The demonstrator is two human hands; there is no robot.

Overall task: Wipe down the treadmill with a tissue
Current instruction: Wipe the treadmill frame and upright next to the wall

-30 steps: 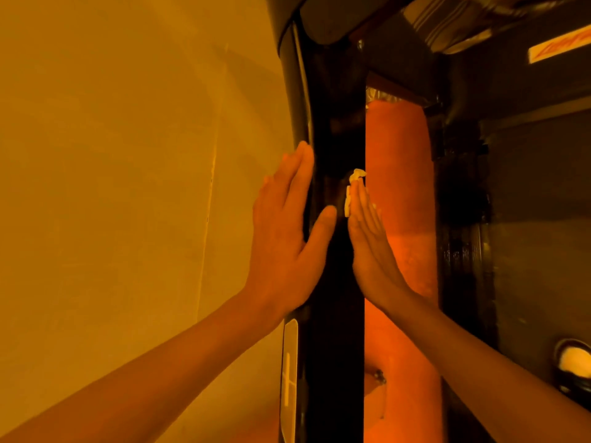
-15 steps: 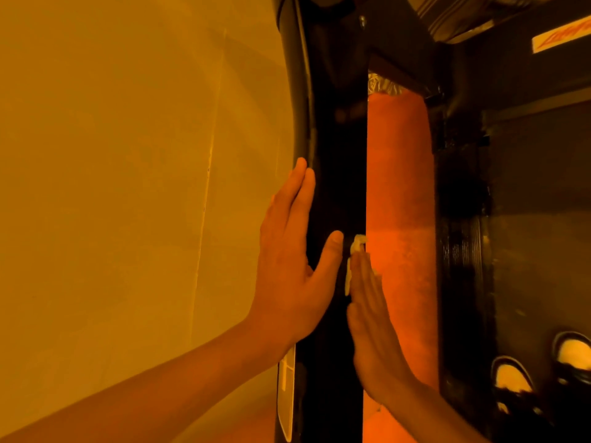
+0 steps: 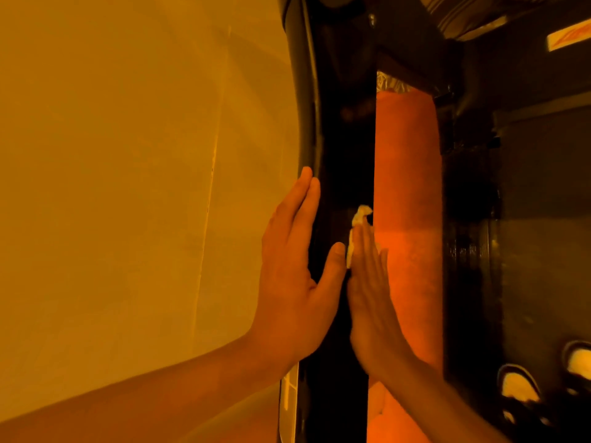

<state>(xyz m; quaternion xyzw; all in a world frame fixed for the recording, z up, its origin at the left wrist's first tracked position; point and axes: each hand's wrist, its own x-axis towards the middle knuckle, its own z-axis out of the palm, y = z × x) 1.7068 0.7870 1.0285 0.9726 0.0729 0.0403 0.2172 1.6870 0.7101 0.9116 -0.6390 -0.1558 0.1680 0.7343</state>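
So everything's soaked in this heavy orange-yellow light, which makes colours hard to call. The treadmill (image 3: pixel 343 139) shows up mostly as a glossy black strip running top to bottom through the middle of the shot, and both hands are on it, one per side. Left hand (image 3: pixel 294 282) is flat with the fingers straight and together along the strip's left edge, thumb splayed out across the black surface, not gripping anything. Right hand (image 3: pixel 371 298) is seen edge-on, fingers straight too, palm turned toward the strip and pressing the tissue (image 3: pixel 360 217) against its right side. Only a crumpled pale bit of the tissue pokes out above the fingertips, plus a thin sliver along the index finger, just beside the left thumb tip. Right behind that hand there's a tall orange panel (image 3: pixel 406 187). The left half of the view is a plain yellowish surface (image 3: pixel 128 187) with a faint seam. Bottom right, a pair of shoes (image 3: pixel 518 385) with light tops sits on a dark surface, and there's a bright label (image 3: pixel 569 36) up in the top right corner, too blurry to read.
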